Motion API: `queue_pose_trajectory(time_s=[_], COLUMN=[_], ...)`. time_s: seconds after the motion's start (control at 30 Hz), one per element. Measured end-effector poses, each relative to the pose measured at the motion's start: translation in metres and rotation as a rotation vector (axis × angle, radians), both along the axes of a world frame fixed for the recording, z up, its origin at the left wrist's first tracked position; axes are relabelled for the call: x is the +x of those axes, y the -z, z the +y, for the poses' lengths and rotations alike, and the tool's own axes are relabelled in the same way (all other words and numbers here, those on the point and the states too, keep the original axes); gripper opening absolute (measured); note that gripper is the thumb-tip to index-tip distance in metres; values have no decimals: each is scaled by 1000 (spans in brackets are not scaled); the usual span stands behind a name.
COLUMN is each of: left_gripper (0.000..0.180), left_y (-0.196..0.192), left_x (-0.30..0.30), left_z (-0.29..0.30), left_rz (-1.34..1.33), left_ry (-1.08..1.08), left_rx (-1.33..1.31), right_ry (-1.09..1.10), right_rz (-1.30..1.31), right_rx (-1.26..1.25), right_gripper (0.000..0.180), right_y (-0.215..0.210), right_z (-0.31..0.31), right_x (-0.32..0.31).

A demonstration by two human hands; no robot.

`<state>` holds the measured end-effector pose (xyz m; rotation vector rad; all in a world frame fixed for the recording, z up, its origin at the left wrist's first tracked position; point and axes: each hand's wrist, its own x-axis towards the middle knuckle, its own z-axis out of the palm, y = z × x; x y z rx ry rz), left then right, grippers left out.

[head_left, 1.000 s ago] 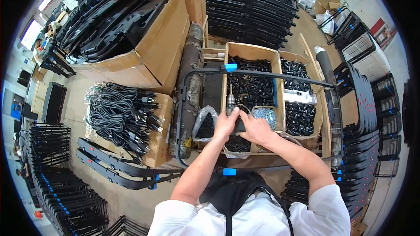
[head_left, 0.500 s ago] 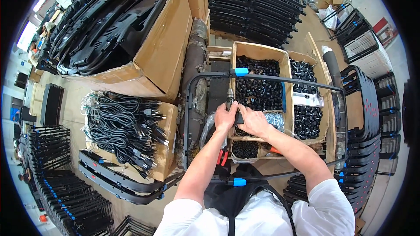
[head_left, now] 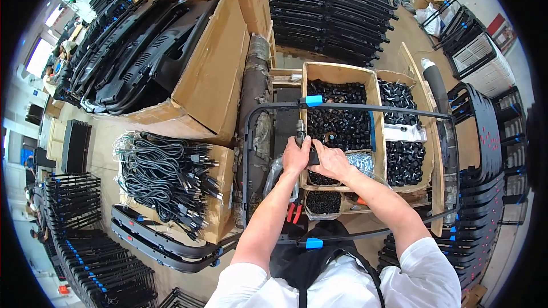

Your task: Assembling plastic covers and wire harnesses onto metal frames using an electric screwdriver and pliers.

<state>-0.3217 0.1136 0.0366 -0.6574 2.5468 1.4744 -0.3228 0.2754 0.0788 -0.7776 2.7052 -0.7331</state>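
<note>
Your left hand (head_left: 296,155) is closed around the drill (head_left: 301,131), behind its chuck, and your right hand (head_left: 332,161) grips the drill's rear part, at 4 o'clock from the left (its fingertips are hidden, so I cannot tell how tight they press). The bit points to 12 o'clock, near the upper bar of the black frame (head_left: 377,109), beside the upper blue clip (head_left: 314,101); whether it touches, I cannot tell. The frame lies around both hands, and the lower blue clip (head_left: 314,243) is at 6 o'clock, near your apron (head_left: 297,265).

From your hands, black knobs (head_left: 345,122) fill a compartment at 1 o'clock, silver screws (head_left: 361,163) are at 3, red pliers (head_left: 294,213) at 6, and cords (head_left: 162,179) well apart at 9.
</note>
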Motion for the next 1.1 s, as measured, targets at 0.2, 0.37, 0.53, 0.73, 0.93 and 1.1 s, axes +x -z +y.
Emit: queue_pose_trajectory(time_s=[0.2, 0.37, 0.53, 0.73, 0.93, 1.1], left_gripper=[66, 72, 78, 85, 77, 69], left_y=[5, -1, -3, -7, -17, -27], left_x=[-4, -6, -9, -8, -8, -3], left_z=[-1, 3, 1, -9, -16, -15], left_rz=[13, 0, -21, -118, -109, -104], left_ry=[-5, -20, -31, -21, 53, 90], left_rx=[-12, 2, 7, -14, -157, -233], right_ry=[1, 29, -95, -86, -98, -106], right_rz=[-28, -135, -20, -32, -9, 6], right_rx=[8, 57, 68, 28, 2, 10], right_gripper=[85, 84, 65, 66, 65, 64], right_y=[3, 7, 8, 1, -1, -1], right_z=[0, 2, 0, -1, 1, 1], right_x=[-5, -10, -12, -6, 1, 6])
